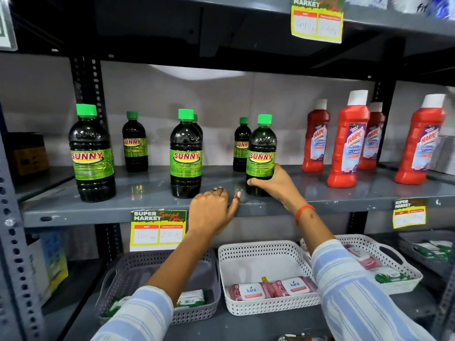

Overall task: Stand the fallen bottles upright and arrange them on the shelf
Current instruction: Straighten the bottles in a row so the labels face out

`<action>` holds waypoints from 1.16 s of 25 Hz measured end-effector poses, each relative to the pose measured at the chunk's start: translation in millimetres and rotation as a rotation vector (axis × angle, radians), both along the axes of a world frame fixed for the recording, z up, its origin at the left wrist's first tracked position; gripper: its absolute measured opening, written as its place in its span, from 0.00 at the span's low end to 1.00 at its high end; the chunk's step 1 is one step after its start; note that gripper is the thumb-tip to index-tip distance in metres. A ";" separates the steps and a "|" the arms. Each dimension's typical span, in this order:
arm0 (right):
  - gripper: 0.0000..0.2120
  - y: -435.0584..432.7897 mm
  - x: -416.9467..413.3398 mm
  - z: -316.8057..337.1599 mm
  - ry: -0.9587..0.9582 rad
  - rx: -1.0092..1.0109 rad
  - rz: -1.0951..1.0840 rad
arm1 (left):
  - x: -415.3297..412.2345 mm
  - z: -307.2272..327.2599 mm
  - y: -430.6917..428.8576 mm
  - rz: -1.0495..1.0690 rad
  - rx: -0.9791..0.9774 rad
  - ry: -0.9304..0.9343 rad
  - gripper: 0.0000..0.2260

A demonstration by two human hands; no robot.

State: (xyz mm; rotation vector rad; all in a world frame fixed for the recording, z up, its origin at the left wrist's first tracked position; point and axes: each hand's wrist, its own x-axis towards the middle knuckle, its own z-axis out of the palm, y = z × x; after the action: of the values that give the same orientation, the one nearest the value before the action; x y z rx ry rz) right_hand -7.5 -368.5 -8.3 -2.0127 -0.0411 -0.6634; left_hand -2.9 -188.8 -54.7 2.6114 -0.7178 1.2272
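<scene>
Several dark Sunny bottles with green caps stand upright on the grey shelf (147, 205). My right hand (273, 184) grips the lower part of the front right Sunny bottle (261, 153), which stands upright near the shelf's front edge. My left hand (211, 211) rests on the shelf's front edge, fingers apart, holding nothing, just right of the middle Sunny bottle (186, 153). Another large Sunny bottle (92, 153) stands at the left; smaller-looking ones (135, 142) (241, 145) stand behind.
Red Harpic bottles (348, 141) stand upright at the shelf's right side. Price tags (157, 230) hang from the shelf edge. Below are a grey basket (138, 271) and white baskets (266, 249) with wipe packs. An upper shelf (221, 25) hangs overhead.
</scene>
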 end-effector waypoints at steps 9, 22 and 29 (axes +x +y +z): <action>0.08 -27.0 -11.2 2.2 0.093 0.187 0.134 | 21.8 44.6 -30.0 -0.446 -0.440 0.733 0.25; 0.15 -56.1 -10.9 0.9 0.120 0.059 0.110 | 25.7 45.8 -63.1 -0.530 -0.561 0.766 0.17; 0.31 -22.9 -21.7 -4.3 -0.281 0.132 -0.190 | 2.9 42.8 -53.7 -0.588 -0.713 0.361 0.27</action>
State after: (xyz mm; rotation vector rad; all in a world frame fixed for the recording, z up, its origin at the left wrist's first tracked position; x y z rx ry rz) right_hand -29.2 -391.5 -12.7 -1.7989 0.0273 -1.0399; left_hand 0.1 -242.5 -12.0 1.7762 -0.7240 0.6416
